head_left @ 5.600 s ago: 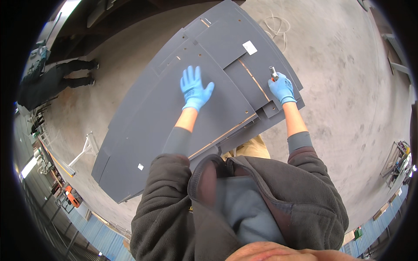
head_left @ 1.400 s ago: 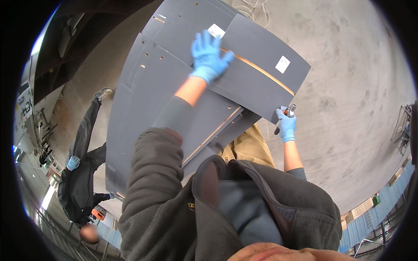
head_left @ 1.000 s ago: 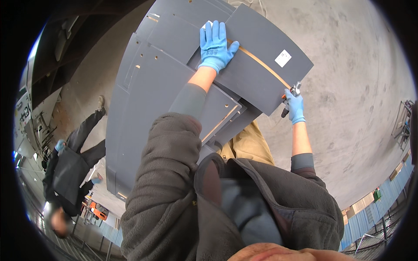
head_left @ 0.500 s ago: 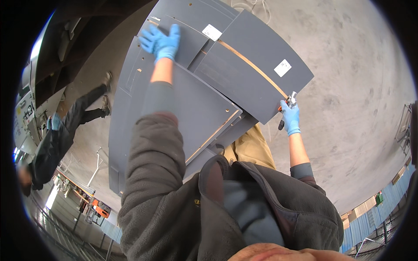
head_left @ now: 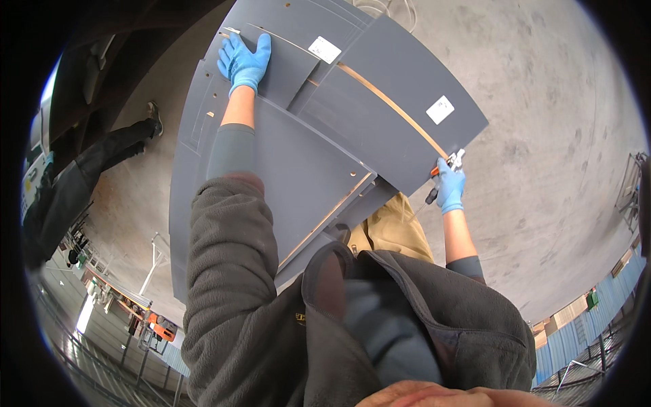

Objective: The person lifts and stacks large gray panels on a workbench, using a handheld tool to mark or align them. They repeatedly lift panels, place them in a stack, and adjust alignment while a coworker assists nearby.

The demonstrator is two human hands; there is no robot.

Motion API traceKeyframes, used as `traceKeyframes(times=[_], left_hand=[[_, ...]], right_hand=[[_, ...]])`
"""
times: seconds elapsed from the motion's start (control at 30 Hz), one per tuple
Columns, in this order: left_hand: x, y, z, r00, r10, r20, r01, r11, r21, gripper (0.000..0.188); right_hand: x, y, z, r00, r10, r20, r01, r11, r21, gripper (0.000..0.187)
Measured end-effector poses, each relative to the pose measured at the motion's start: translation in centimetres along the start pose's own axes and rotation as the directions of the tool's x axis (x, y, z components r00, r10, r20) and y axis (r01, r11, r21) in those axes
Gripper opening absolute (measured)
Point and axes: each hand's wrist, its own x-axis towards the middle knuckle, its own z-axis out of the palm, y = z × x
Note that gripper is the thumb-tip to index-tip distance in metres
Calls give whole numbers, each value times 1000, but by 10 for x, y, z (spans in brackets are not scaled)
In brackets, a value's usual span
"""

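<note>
A stack of dark grey boards [head_left: 305, 163] with pale raw edges and drilled holes lies in front of me. My left hand [head_left: 244, 62], in a blue glove, rests with the thumb apart near the far left end of a board, close to a pale notch. At the right end of the stack, my right hand [head_left: 450, 188], also gloved, is closed round a small hand tool [head_left: 456, 161] with silver, orange and black parts. Its exact kind I cannot make out. The tool is at the end of a long pale edge strip [head_left: 393, 107].
White labels [head_left: 440, 110] are stuck on the boards. A co-worker in dark clothes [head_left: 88, 166] stands at the left. Pale hoses or cables [head_left: 386, 8] lie on the concrete floor [head_left: 542, 136] at the far side. An orange machine [head_left: 161, 328] shows at lower left.
My left hand has shifted slightly left and settled on the board; it was blurred before. The tool in my right hand has tilted a little. The co-worker has moved left.
</note>
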Motion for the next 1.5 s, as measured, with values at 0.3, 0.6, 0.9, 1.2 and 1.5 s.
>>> traceKeyframes(times=[0.3,0.6,0.9,1.2,1.5], left_hand=[[-7,-10,21,985,79,-156,-79,997,6,106],[3,-10,15,982,144,-126,-143,990,13,103],[13,-3,20,973,139,-183,-140,990,8,97],[20,0,21,972,65,-227,-37,991,125,90],[40,-23,10,937,224,-269,-235,972,-6,95]], right_hand=[[-19,-1,6,997,-47,-60,39,991,-125,17],[1,-28,18,995,-92,-33,84,976,-200,20],[-11,8,6,989,30,-148,-25,999,32,24],[-19,-29,58,997,-66,-37,57,977,-205,14],[-10,-37,65,976,-176,126,215,716,-664,29]])
